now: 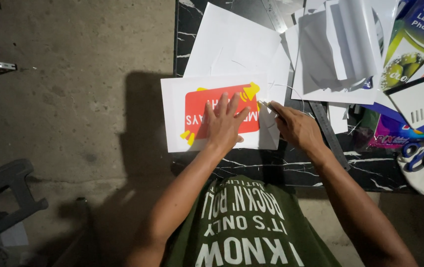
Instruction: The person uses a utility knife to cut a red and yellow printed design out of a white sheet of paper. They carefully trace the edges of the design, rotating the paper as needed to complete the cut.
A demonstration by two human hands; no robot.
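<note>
The left hand lay flat on the sheet, fingers spread open and pressing down, seemingly to keep the paper from sliding while the other hand worked its edge. The right hand was closed around a thin blade or knife, its tip touching the sheet just beyond the left fingertips, at the right end of the printed panel; the grip looked like that of someone cutting along a border. The sheet sat under the left palm, at the near left corner of the dark marbled table, its left part hanging out past the table edge. It was white, with a red rounded rectangle bearing white lettering and yellow shapes at its corners, printed upside down from the wearer's side. A metal ruler lay just beside the right wrist, and loose white offcuts were piled beyond the right fingers.
</note>
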